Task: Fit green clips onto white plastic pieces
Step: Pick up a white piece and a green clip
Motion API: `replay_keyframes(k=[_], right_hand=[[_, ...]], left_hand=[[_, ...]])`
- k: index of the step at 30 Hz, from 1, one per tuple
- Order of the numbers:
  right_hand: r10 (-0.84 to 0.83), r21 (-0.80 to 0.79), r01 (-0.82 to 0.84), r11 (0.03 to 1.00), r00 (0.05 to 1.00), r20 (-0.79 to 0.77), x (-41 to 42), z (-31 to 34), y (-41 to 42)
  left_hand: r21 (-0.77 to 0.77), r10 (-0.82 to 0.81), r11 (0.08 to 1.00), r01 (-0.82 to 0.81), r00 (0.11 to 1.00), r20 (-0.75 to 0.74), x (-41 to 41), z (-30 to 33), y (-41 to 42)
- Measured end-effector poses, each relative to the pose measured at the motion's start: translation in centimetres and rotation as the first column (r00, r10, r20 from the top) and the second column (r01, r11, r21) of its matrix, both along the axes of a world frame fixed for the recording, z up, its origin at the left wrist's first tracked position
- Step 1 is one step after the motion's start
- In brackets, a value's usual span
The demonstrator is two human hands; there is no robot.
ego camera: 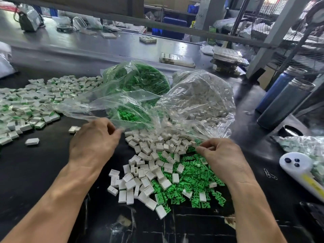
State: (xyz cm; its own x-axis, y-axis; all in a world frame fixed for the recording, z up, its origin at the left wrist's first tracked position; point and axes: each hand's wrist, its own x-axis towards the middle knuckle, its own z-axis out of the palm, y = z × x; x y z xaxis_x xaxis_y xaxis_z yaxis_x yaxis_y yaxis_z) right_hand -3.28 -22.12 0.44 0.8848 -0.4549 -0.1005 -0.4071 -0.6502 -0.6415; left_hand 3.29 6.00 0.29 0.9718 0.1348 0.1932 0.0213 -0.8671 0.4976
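I count two hands over the black table (43, 169). My left hand (93, 142) has its fingers curled at the near edge of a clear plastic bag, and it seems to be pinching the film, though the fingertips blur and I cannot tell for sure. My right hand (222, 158) pinches something small between thumb and fingertips at the far edge of the loose green clips (196, 181); I cannot make out what it is.

Two clear bags lie open just beyond the hands. The bag of green clips (138, 79) sits to the left, and the bag of white pieces (198, 97) touches it on the right, spilling white pieces toward me.

Between my forearms lie two loose heaps, too many to count: white plastic pieces (140, 176) on the left, green clips on the right, overlapping in the middle. A broad spread of white pieces with green showing in them (26, 106) covers the table's left side.

At right stand two tall dark bottles (284, 102), side by side, and one white handheld device (298, 165) lies near the edge.
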Motion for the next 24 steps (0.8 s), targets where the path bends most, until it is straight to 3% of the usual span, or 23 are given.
replay_keyframes(k=[4, 7, 14, 24], right_hand=[[0.018, -0.014, -0.02, 1.0, 0.989, -0.144, -0.6, 0.8, -0.6], [0.043, -0.031, -0.05, 0.998, 0.977, -0.209, -0.8, 1.1, -0.5], [0.01, -0.126, -0.021, 0.992, 0.996, -0.088, -0.2, 0.3, 0.4], [0.034, -0.26, -0.049, 0.964, 0.997, -0.064, 0.5, -0.7, 1.5]], left_hand=[[-0.013, -0.107, 0.994, 0.106, 0.984, -0.139, -0.7, -0.2, -1.2], [0.037, -0.113, 0.992, 0.12, 0.981, -0.158, -0.7, -0.8, -1.7], [0.085, -0.138, 0.985, 0.15, 0.98, -0.141, -0.5, -1.7, -2.3], [-0.222, -0.216, 0.959, 0.176, 0.961, -0.172, -0.2, -2.4, -2.7]])
